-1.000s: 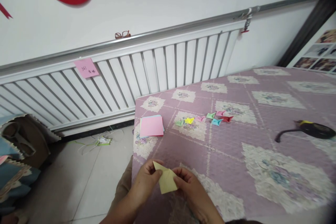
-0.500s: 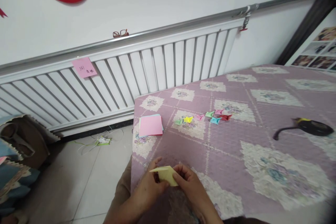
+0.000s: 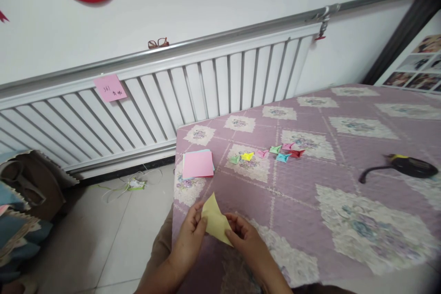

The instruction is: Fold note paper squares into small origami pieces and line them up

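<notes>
Between my two hands, above the near left part of the table, is a sheet of pale yellow paper (image 3: 215,220), creased and partly opened out with one corner pointing up. My left hand (image 3: 193,229) pinches its left edge between thumb and fingers. On the other side my right hand (image 3: 244,234) grips the lower right edge, thumb on top and fingers curled behind. A stack of square paper (image 3: 198,164), pink on top, lies beyond my hands. Several small folded paper pieces (image 3: 247,156) in green, yellow, pink, blue and red sit in a cluster to its right.
A purple flowered cloth covers the table (image 3: 296,202). Toward the right lies a black and yellow object with a strap (image 3: 413,166). Behind the table runs a white radiator (image 3: 234,78) with a pink note (image 3: 110,88); glasses (image 3: 158,43) rest on the pipe above.
The yellow paper was folded over and is now spread wider, its corner raised. My left hand has turned and shifted slightly up and left, while my right hand stays nearly in place.
</notes>
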{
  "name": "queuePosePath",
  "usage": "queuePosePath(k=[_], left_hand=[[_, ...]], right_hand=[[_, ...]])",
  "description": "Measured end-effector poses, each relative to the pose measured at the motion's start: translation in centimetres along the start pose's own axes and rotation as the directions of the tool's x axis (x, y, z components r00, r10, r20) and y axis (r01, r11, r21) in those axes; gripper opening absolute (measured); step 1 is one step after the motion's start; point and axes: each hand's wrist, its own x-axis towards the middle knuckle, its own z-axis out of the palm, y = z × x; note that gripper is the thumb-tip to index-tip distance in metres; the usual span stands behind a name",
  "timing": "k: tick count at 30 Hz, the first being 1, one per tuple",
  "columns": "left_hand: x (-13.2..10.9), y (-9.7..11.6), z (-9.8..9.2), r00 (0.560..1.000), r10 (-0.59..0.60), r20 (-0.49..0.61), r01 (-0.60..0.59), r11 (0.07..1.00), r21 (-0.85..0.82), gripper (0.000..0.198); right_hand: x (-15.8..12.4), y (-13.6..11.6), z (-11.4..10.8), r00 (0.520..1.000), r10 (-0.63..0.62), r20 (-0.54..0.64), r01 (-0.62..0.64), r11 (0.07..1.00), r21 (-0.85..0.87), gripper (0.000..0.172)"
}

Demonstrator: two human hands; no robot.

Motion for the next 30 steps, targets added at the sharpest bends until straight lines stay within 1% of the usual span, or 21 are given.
queuePosePath(k=[2,4,7,10,12,14,16,18,21,23,25,27,29,30], left_hand=[[-0.1,0.2,0.0,0.999,-0.038,0.001,0.038,0.999,-0.035,0.048],[-0.1,0.3,0.1,0.995,-0.096,-0.011,0.094,0.99,-0.106,0.045],[-0.1,0.1,0.2,0.988,-0.156,-0.001,0.153,0.966,-0.208,0.042],[-0.1,-0.4,0.1,0.985,-0.172,0.004,0.17,0.968,-0.183,0.034],[-0.1,-0.8,0.1,0.983,-0.184,-0.013,0.181,0.973,-0.142,0.029],[-0.1,-0.9,0.1,0.98,-0.198,0.002,0.196,0.97,-0.147,0.028],[-0.2,-0.8,0.2,0.977,-0.21,0.048,0.215,0.956,-0.197,0.03],[-0.3,-0.5,0.4,0.969,-0.234,0.08,0.247,0.931,-0.268,0.034],[-0.4,-0.1,0.6,0.96,-0.269,0.078,0.278,0.887,-0.368,0.04],[-0.4,-0.1,0.6,0.955,-0.286,0.075,0.293,0.873,-0.39,0.041],[-0.3,-0.3,0.6,0.952,-0.296,0.079,0.305,0.887,-0.346,0.041],[0.0,-0.6,0.4,0.955,-0.291,0.056,0.295,0.922,-0.251,0.04],[0.2,-0.9,0.2,0.973,-0.228,-0.043,0.221,0.967,-0.123,0.035],[0.2,-1.0,0.1,0.98,-0.164,-0.109,0.159,0.986,-0.049,0.031]], right_hand=[[0.0,0.1,0.0,1.0,0.001,0.029,-0.001,1.0,0.001,0.04],[0.0,0.3,0.0,0.998,0.004,0.056,-0.004,1.0,-0.001,0.041],[-0.1,0.5,-0.1,0.996,-0.011,0.093,0.013,1.0,-0.026,0.037],[-0.1,0.7,0.1,0.992,-0.01,0.123,0.017,0.998,-0.056,0.03],[0.0,0.8,0.2,0.994,0.001,0.11,0.009,0.996,-0.091,0.025],[0.1,1.0,0.2,0.998,-0.001,0.066,0.011,0.989,-0.148,0.023],[0.1,1.1,0.2,1.0,-0.008,0.02,0.012,0.98,-0.196,0.024],[0.1,1.1,0.2,1.0,0.003,-0.005,-0.004,0.978,-0.211,0.022],[-0.1,0.8,0.4,1.0,0.027,-0.013,-0.029,0.979,-0.203,0.02],[-0.1,0.6,0.5,0.999,0.012,-0.031,-0.019,0.976,-0.216,0.021],[-0.1,0.5,0.5,0.996,-0.029,-0.084,0.008,0.971,-0.239,0.023],[0.0,0.5,0.5,0.984,-0.082,-0.161,0.035,0.96,-0.276,0.025],[0.0,0.6,0.4,0.959,-0.145,-0.243,0.059,0.942,-0.329,0.027],[0.0,0.6,0.3,0.943,-0.178,-0.281,0.068,0.929,-0.363,0.028]])
